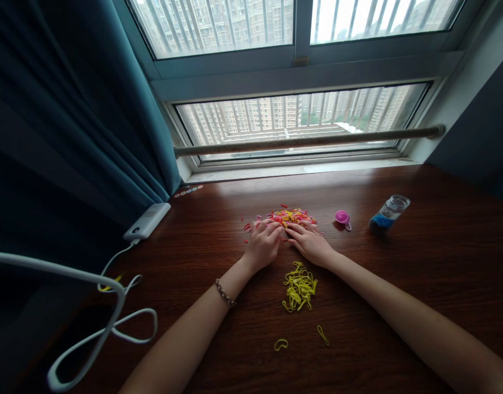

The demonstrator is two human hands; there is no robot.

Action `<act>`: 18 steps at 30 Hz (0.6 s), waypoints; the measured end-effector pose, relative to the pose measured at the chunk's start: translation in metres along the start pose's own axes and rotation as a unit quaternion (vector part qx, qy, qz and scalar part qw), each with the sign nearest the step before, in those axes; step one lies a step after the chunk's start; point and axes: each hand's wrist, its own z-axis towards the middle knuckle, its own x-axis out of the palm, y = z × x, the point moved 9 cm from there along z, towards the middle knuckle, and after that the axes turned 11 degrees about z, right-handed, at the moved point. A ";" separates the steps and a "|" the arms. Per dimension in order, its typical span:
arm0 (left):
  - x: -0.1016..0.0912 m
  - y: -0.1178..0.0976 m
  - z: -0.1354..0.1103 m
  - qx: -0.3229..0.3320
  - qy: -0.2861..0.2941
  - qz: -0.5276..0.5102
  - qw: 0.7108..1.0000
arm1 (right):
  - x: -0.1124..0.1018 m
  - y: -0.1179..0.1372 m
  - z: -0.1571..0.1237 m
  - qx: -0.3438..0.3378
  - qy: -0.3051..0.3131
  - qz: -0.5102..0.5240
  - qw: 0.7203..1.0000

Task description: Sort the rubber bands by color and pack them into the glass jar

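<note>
A mixed heap of small red, pink, orange and yellow rubber bands (pixel 294 215) lies on the dark wooden table. At its left near edge is my left hand (pixel 263 243), palm down, with bent fingers slightly apart over the bands. My right hand (pixel 311 242) rests at the right near edge, its fingers stretched out and touching the heap. What lies under the fingertips is hidden. Between my forearms sits a separate pile of yellow rubber bands (pixel 299 288). Nearer to me lie two loose ones, a curled yellow band (pixel 281 345) and a long yellow band (pixel 323 335).
Right of the heap are a small pink cup with a handle (pixel 342 217) and a tilted-looking clear jar with a blue label (pixel 389 214). On the left, a white power bank (pixel 147 221) connects to a white cable (pixel 124 295). A blue curtain (pixel 140 109) and a window stand behind.
</note>
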 end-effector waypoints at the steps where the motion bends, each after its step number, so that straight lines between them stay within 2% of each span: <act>1: 0.004 0.004 0.002 -0.009 0.010 0.016 1.000 | 0.000 -0.001 0.000 0.003 0.000 0.000 1.000; 5: 0.021 0.013 0.002 -0.036 0.061 0.039 0.997 | -0.003 -0.001 0.000 0.003 -0.020 0.012 1.000; 8: 0.025 0.016 0.000 -0.046 0.072 0.038 0.996 | -0.011 0.000 -0.001 -0.005 -0.053 0.033 0.998; 14: 0.022 0.020 -0.001 -0.057 0.048 0.013 0.997 | -0.039 -0.001 -0.009 -0.022 -0.159 0.121 0.980; 18: 0.015 0.030 -0.002 -0.081 -0.002 -0.035 0.996 | -0.051 -0.003 -0.015 -0.022 -0.204 0.202 0.958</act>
